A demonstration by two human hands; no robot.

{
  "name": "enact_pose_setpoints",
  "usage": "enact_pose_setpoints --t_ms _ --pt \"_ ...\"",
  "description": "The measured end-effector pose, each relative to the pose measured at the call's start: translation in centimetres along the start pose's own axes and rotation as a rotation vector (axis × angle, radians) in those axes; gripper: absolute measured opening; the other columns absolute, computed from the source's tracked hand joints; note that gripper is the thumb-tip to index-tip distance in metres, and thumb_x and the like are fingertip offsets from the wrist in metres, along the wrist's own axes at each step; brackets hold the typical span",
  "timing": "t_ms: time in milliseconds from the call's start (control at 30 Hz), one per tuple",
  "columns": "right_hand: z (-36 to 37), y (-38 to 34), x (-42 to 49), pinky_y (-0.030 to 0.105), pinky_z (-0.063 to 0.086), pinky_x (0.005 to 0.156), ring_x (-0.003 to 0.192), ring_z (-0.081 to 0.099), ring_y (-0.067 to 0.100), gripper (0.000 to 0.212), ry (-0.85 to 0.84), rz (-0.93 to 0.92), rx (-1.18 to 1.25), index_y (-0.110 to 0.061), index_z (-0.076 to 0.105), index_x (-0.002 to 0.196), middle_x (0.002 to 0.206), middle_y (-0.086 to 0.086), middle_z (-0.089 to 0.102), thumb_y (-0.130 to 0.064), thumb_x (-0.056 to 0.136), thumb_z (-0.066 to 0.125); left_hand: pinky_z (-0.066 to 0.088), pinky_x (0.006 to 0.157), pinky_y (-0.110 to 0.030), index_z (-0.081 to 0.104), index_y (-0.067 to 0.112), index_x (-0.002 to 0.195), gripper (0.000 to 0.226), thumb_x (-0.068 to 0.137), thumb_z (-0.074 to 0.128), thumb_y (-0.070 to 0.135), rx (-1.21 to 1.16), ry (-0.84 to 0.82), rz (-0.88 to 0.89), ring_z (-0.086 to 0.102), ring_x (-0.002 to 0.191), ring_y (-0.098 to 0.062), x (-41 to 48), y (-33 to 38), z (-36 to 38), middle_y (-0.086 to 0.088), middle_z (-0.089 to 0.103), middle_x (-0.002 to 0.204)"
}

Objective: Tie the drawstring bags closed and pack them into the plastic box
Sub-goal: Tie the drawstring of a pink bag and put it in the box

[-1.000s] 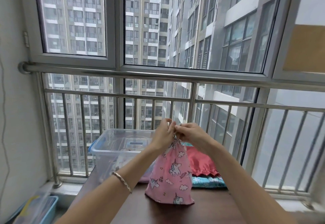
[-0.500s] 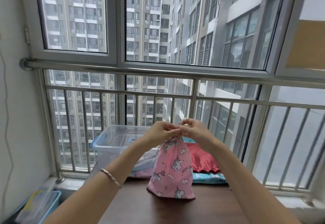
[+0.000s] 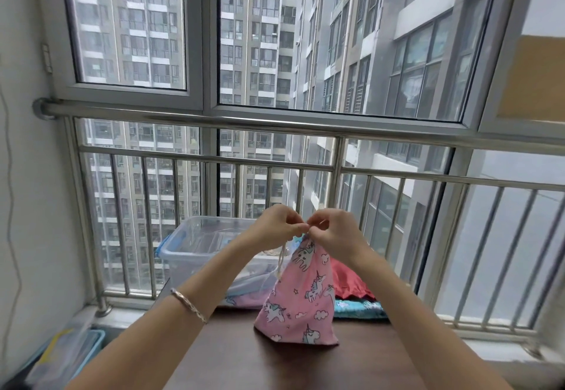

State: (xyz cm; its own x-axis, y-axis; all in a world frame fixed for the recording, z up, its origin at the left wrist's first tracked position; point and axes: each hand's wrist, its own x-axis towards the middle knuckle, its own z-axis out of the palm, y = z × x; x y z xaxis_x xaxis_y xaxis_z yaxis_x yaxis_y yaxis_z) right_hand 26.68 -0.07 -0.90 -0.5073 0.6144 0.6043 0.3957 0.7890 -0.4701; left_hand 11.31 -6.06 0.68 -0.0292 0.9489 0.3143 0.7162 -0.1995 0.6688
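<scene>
A pink drawstring bag with unicorns (image 3: 301, 301) stands upright on the dark wooden table (image 3: 244, 356), its neck gathered at the top. My left hand (image 3: 279, 226) and my right hand (image 3: 331, 232) meet above it, both pinching the pale drawstring at the neck; a cord end (image 3: 282, 256) hangs down on the left side. The clear plastic box (image 3: 189, 246) with blue latches stands open behind, at the table's far left. A red bag (image 3: 351, 282) and a teal bag (image 3: 360, 308) lie behind the pink one.
More pink and blue fabric (image 3: 244, 296) lies against the box's front. A steel window railing (image 3: 275, 123) runs close behind the table. A blue bin with a clear lid (image 3: 67, 356) sits on the floor at lower left, by the white wall.
My hands have stayed at the bag's neck, working the cord with small finger moves. The bag has leaned slightly to the right and a cord end now hangs free on the left.
</scene>
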Motion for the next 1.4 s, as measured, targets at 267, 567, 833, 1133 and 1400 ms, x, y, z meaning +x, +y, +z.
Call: enact_pose_setpoints --t_ms 267,567,833,1133,1400 --pt "-0.2 -0.2 -0.3 0.030 0.051 0.074 0.074 0.064 0.019 0.018 -0.209 0.522 1.043 0.004 0.067 0.083 0.079 0.012 0.069 0.005 0.085 0.049 0.036 0.046 -0.009 0.072 0.007 0.087 0.023 0.092 0.060 0.027 -0.026 0.054 0.042 0.048 0.044 0.005 -0.3 0.4 -0.3 0.004 0.063 0.065" --pt "0.8 -0.3 -0.9 0.032 0.058 0.070 0.073 0.071 0.020 0.007 0.119 0.148 0.469 -0.006 0.070 0.087 0.077 0.008 0.072 -0.012 0.084 0.072 0.039 0.047 -0.013 0.070 0.000 0.087 0.026 0.092 0.061 0.025 -0.219 0.059 -0.072 0.054 0.053 -0.003 0.0 -0.5 0.1 -0.001 0.065 0.070" --pt "-0.2 1.8 -1.2 0.029 0.056 0.071 0.072 0.066 0.017 0.004 0.041 0.134 0.367 -0.010 0.071 0.086 0.077 0.008 0.070 -0.014 0.087 0.069 0.047 0.055 -0.017 0.073 0.005 0.088 0.016 0.087 0.067 0.020 -0.135 0.018 -0.046 0.060 0.060 -0.009 -0.5 -1.1 -0.9 -0.006 0.070 0.075" --pt "-0.7 2.7 -0.1 0.043 0.053 0.087 0.079 0.063 0.024 0.033 -0.294 0.431 0.573 0.003 0.060 0.089 0.088 0.016 0.067 -0.028 0.095 0.054 0.056 0.073 -0.027 0.075 0.017 0.098 0.015 0.089 0.065 0.025 0.235 0.249 0.121 0.063 0.071 -0.008 -1.6 -1.2 -0.1 0.005 0.070 0.087" --pt "-1.1 1.2 1.0 0.020 0.046 0.063 0.061 0.057 0.007 0.017 -0.665 0.611 0.618 -0.007 0.064 0.089 0.075 0.000 0.062 -0.023 0.093 0.060 0.057 0.077 -0.023 0.074 0.009 0.101 0.017 0.086 0.068 0.014 0.034 0.282 0.122 0.068 0.077 -0.006 -1.6 -1.4 1.2 -0.001 0.074 0.090"
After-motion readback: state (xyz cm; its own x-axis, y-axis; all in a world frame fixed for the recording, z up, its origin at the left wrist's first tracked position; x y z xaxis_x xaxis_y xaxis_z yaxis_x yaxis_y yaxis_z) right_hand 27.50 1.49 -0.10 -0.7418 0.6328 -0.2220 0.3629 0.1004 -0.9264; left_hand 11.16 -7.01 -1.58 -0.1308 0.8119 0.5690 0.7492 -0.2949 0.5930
